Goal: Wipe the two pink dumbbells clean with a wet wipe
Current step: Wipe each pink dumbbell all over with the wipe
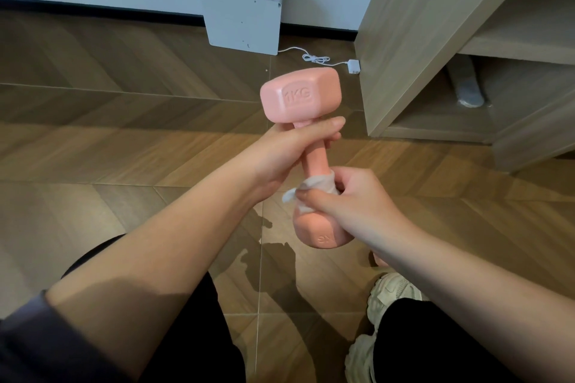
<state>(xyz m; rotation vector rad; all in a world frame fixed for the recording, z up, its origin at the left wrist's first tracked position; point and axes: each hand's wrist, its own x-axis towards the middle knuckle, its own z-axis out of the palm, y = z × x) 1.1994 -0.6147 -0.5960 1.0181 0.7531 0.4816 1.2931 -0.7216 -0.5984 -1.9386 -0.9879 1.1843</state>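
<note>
A pink dumbbell (301,96) marked 1KG is held upright in the air over the floor. My left hand (295,146) grips the upper part of its handle, just below the top head. My right hand (345,196) holds a white wet wipe (314,188) wrapped round the lower part of the handle, above the bottom head. A small pink patch (378,260) shows on the floor under my right forearm; it may be the second dumbbell, mostly hidden.
A wooden shelf unit (413,40) stands at the right. A white flat box (242,15) leans against the wall, with a white cable and plug (353,66) on the wood floor. My shoes (389,292) are at the lower right.
</note>
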